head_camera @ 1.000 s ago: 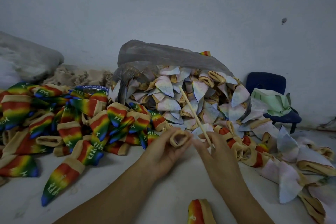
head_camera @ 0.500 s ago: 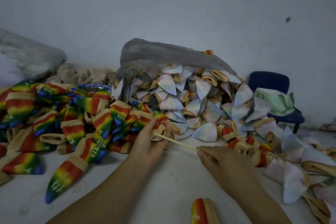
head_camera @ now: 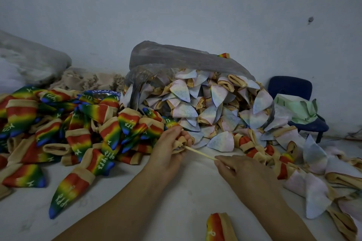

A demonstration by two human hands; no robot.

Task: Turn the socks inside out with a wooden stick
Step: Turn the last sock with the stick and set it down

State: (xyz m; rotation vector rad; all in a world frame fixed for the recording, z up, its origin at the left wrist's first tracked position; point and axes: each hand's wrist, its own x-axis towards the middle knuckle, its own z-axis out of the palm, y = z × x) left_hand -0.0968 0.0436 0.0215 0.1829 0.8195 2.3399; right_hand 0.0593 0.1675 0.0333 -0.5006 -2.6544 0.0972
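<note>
— While the left hand [head_camera: 168, 152] has the sock [head_camera: 181, 143] bunched inside its curled fingers, where should the stick [head_camera: 199, 153] go?

— Straight down the mouth, which sits at the left fingertips; the stick runs from there back to the right hand [head_camera: 241, 170], which pinches its near end between thumb and forefinger, the other fingers loosely curled; how deep the tip sits I cannot tell, since cloth hides it.

— So what makes the push good?

— Find the toe with the tip first; push along the sock's length, not across it, or the tip may snag the knit; let the left fingers loosen enough for the cuff to roll back over the stick, yet not so far that the sock slips off.

— And the right grip?

— A pinch that far back may let the stick bend or swivel; I judge a hold nearer the left fingers steadier.

— Where does it go afterwards?

— Beyond the left knuckles lie the rainbow socks [head_camera: 78, 129]; beyond both sets of fingertips the pale socks [head_camera: 205, 107] spill from a bag [head_camera: 176, 55]; by its colours, the turned one probably joins the rainbow heap; a stray sock [head_camera: 215, 227] lies just behind the right wrist.
</note>
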